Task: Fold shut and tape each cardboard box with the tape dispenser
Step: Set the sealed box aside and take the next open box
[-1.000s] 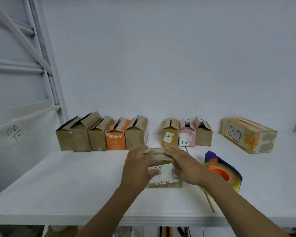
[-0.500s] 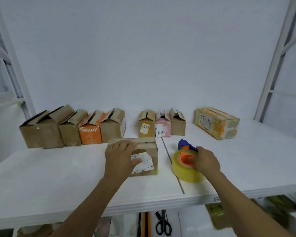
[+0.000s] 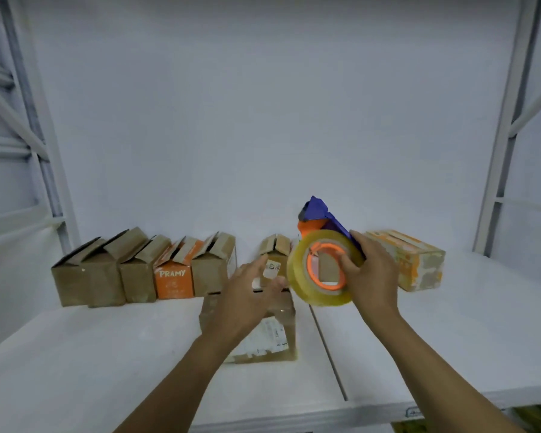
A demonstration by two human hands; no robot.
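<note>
The right hand [image 3: 372, 276] grips the tape dispenser [image 3: 317, 296] (yellow roll, purple body) and holds it above the white table [image 3: 107, 354]. The left hand [image 3: 250, 295], fingers straight and spread, lies over the cardboard box [image 3: 272, 335], probably touching its top.

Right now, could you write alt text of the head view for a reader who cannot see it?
A person's right hand holds a tape dispenser in the air, and the left hand is over a cardboard box on a white table. More boxes, flaps up, stand in a row behind.
</note>
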